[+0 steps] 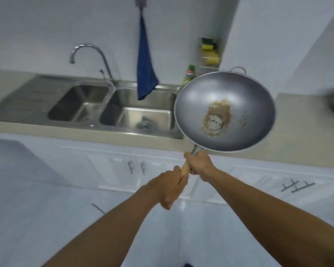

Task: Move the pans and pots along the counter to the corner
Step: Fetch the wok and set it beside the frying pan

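Wok [225, 89] hangs mid-carry over the counter [297, 122] right of the sink [112, 130], our left hand [170, 189] and right hand [199, 164] clamped round its handle [184, 169], and we judge the next move calls for a level swing farther along and a soft set-down.

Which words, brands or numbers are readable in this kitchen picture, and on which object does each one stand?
No text can be read here.
Green-capped bottle: a red and blue label, too blurred to read.
The wok and the blue towel: no writing visible.
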